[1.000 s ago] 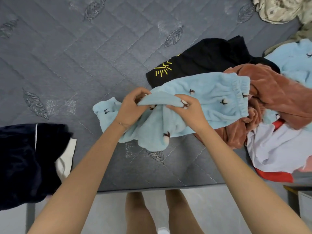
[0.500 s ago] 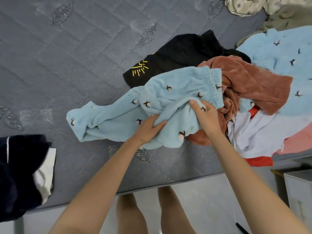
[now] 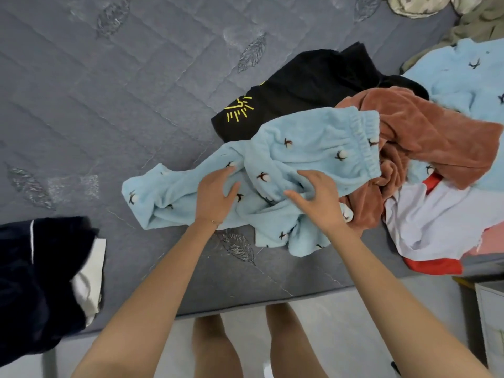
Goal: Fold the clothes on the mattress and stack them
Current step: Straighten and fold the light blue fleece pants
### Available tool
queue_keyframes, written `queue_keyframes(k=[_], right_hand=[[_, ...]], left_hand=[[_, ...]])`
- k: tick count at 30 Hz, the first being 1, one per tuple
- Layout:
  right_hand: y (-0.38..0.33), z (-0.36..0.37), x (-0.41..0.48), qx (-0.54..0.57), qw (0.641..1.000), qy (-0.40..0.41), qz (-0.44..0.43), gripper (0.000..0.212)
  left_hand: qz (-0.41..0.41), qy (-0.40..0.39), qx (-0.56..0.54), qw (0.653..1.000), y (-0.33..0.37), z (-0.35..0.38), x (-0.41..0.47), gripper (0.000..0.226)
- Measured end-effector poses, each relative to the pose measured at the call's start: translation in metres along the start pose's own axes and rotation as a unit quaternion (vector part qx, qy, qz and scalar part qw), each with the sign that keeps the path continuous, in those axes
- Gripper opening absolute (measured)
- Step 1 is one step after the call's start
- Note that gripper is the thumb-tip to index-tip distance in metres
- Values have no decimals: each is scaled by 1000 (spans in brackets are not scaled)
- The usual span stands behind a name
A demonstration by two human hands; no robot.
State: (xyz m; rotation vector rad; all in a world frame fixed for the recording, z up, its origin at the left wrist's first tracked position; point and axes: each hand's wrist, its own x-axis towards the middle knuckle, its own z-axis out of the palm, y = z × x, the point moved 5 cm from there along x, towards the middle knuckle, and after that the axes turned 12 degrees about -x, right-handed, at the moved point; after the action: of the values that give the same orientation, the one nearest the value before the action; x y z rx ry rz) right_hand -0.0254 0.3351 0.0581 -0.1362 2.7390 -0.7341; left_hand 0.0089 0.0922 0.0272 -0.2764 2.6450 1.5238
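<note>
Light blue fleece trousers (image 3: 308,148) with small cotton-flower marks lie crumpled on the grey quilted mattress (image 3: 109,105), waistband toward the right. My left hand (image 3: 215,195) rests on the left leg of the trousers with its fingers straight and spread. Over the bunched middle, my right hand (image 3: 317,199) has its fingers loosely bent and touching the fabric. A heap of unfolded clothes lies to the right: a rust-brown fleece (image 3: 425,132), a black garment with a yellow print (image 3: 308,85), a matching blue top (image 3: 469,77) and a white and red garment (image 3: 436,227).
A dark navy folded garment with white piping (image 3: 35,282) lies at the mattress's near left corner over a white piece (image 3: 90,279). The mattress edge runs just in front of my legs. Pale furniture (image 3: 491,317) stands at the right on the floor.
Both hands have let go of the gathered blue trousers and now lie on top of them. The trousers have dropped and spread out flatter on the mattress.
</note>
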Motion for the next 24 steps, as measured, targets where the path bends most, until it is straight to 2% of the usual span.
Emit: queue_keyframes(k=[2,6,11,15,17,21,24], right_hand=[[-26,15,11,-30,998,-11,-45,62],[-73,59,29,-75,989,-49,-119,70],[-116,124,41,-116,972,-133,-157,79],[-140,165,45,-140,959,-163,-185,79],[-148,180,46,-150,955,-168,-191,76],[-161,201,45,-176,948,-181,-193,74],[-173,212,46,-190,944,-180,-200,73]], left_hand=[[-29,23,63,997,-23,-22,1,42],[-126,16,170,977,-79,-65,-9,58],[-198,25,178,963,-130,-113,-35,71],[-183,52,156,969,-150,-127,-47,75],[-175,50,145,973,-158,-126,-51,68],[-109,98,80,986,-157,-130,-54,32],[-117,131,8,984,-156,-142,-55,24]])
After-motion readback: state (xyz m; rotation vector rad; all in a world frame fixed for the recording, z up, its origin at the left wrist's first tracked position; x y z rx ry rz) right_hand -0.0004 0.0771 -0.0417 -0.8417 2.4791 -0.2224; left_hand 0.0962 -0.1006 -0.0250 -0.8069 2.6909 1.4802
